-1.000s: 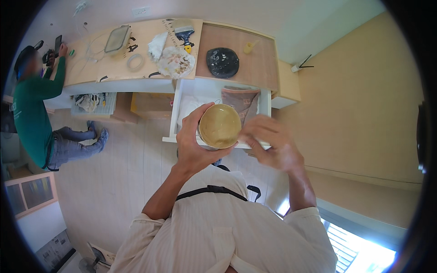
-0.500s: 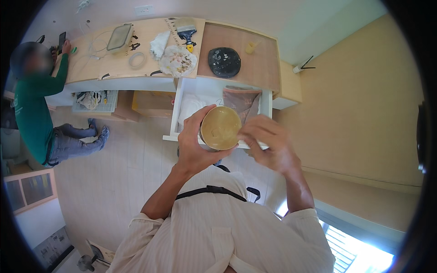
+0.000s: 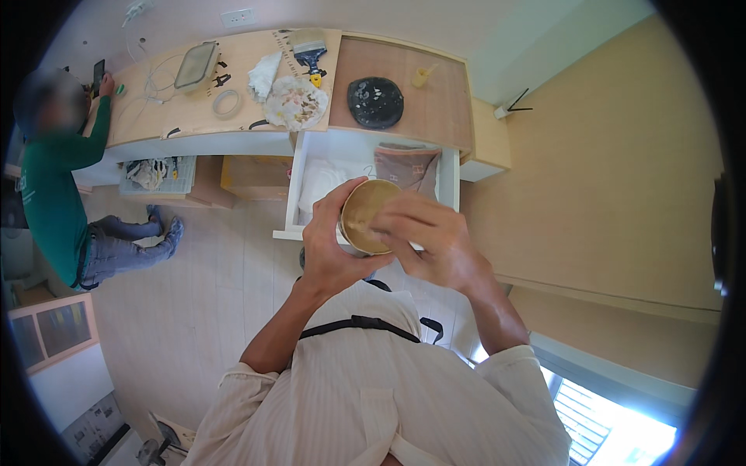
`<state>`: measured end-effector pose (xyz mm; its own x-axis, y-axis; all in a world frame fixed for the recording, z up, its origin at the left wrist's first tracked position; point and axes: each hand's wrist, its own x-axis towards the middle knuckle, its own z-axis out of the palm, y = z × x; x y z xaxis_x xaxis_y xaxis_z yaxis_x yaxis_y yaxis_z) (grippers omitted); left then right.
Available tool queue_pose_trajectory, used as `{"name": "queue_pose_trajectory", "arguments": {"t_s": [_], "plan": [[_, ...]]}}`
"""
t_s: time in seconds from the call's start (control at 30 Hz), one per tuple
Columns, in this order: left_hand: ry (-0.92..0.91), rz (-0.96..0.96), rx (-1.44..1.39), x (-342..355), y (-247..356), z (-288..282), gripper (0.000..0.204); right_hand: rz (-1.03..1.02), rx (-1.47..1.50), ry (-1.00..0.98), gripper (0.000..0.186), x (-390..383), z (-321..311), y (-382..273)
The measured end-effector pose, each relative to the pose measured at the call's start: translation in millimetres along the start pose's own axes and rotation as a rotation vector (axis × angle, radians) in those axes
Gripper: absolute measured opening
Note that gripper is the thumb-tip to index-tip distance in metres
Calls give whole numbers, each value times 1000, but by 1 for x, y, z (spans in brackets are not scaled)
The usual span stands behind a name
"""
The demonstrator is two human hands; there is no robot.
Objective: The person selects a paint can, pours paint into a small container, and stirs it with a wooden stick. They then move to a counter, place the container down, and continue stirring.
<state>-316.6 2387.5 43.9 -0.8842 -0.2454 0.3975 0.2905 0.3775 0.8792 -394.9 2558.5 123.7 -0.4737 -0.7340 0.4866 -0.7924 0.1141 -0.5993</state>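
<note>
My left hand [image 3: 328, 242] is wrapped round the side of a round open tub [image 3: 362, 203], holding it in front of my body. Its inside is tan, and whether that is paste or a bare wall I cannot tell. Over the tub's right rim hangs my right hand [image 3: 434, 239], slightly blurred, its fingertips pinched together above the opening. Whatever sits in that pinch is hidden. Below the tub, a white drawer [image 3: 289, 221] stands pulled out, with a brown printed cloth [image 3: 408, 167] and white material [image 3: 320, 180] inside.
On the worktop are a black palette [image 3: 375, 102], a wide brush-like tool [image 3: 309, 56], a stained crumpled sheet [image 3: 296, 103], a tape roll [image 3: 226, 104] and a small yellow cup [image 3: 420, 78]. At the left a person in a green top [image 3: 58, 194] stands by the counter.
My right hand has moved left, from beside the tub's rim to over its opening. My left hand still holds the tub. The view has shifted slightly.
</note>
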Motion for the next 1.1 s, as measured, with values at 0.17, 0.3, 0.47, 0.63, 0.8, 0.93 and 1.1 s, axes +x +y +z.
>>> {"name": "queue_pose_trajectory", "arguments": {"t_s": [0.17, 0.3, 0.47, 0.63, 0.8, 0.93, 1.1], "plan": [[22, -14, 37, 0, -3, -3, 98, 158, -61, -55, 27, -8, -25, 6], [-5, -30, -29, 3, -1, -1, 97, 23, -58, 28, 27, 8, -4, 7], [56, 5, 5, 3, -5, -4, 97, 71, 12, -132, 27, -1, -22, 3], [29, -34, -11, 4, -2, -1, 98, 45, -154, -5, 28, 12, -17, 13], [19, -61, -42, 4, -2, -2, 97, -54, 27, -51, 31, 19, 2, 13], [21, -24, -8, 7, 0, -1, 96, -56, -156, -19, 32, 19, -12, 27], [38, -26, -8, 6, 0, 0, 95, 77, -247, -45, 24, 6, -22, 10]]}}
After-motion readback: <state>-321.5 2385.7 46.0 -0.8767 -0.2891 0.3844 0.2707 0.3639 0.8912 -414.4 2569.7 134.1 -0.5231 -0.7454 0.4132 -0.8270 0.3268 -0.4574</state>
